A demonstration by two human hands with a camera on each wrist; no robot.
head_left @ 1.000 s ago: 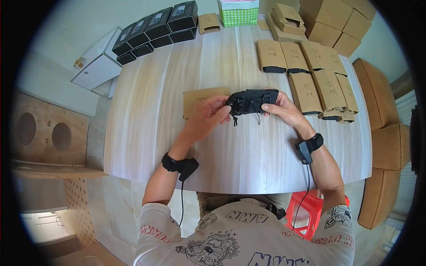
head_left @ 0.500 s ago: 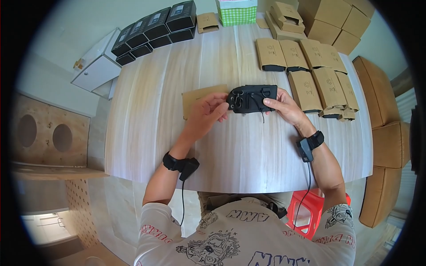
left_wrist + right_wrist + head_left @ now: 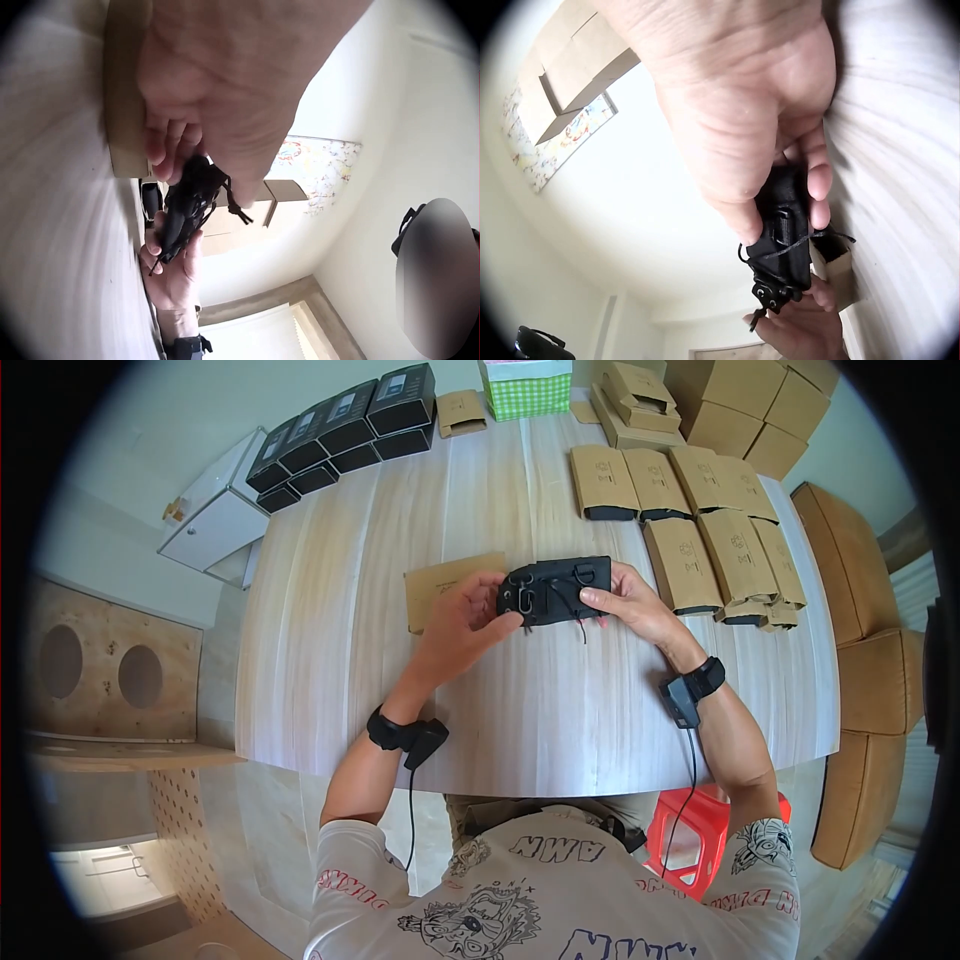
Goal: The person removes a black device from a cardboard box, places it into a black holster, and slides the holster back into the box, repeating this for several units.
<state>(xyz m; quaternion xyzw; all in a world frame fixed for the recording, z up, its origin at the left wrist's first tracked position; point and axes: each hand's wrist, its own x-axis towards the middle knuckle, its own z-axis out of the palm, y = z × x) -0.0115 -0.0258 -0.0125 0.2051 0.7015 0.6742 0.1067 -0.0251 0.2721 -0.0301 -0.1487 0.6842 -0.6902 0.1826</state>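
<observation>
A flat black pouch (image 3: 560, 598) with thin cords, a metal clip and rings is held above the table, its fitted side facing up. My right hand (image 3: 642, 610) grips its right end, thumb on top and fingers underneath. My left hand (image 3: 463, 618) is at the clip end; in the left wrist view its fingers (image 3: 178, 142) are against the pouch's back while the thumb extends apart from it. A loose cord (image 3: 799, 244) crosses the pouch in the right wrist view. A flat brown cardboard box (image 3: 425, 588) lies partly behind my left hand.
Several brown cardboard packages (image 3: 683, 565) with black contents stand in rows on the right. Black boxes (image 3: 400, 405) are stacked back left, near a small open cardboard box (image 3: 461, 412). A green checked bag (image 3: 527, 395) and larger cartons (image 3: 735, 390) stand at the back.
The pouch has shifted slightly left and turned its fitted side more upward. My left thumb has moved from the pouch's end to its lower corner; my right hand keeps its grip.
</observation>
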